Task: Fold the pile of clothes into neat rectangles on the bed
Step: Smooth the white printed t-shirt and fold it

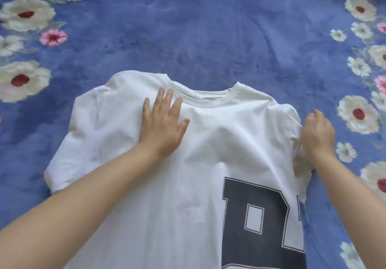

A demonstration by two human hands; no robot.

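Observation:
A white T-shirt (208, 143) with large dark block letters lies face up on the bed, its collar pointing away from me. My left hand (164, 122) presses flat on the shirt just left of the collar, fingers straight and spread. My right hand (316, 134) sits at the shirt's right shoulder, where the sleeve is tucked under; its fingers curl down at the fabric edge, and whether they pinch the cloth is hidden. The left sleeve lies spread out flat.
The bed is covered by a blue plush blanket (198, 28) with white and pink flowers along both sides. Bare blanket stretches beyond the collar and to the left of the shirt.

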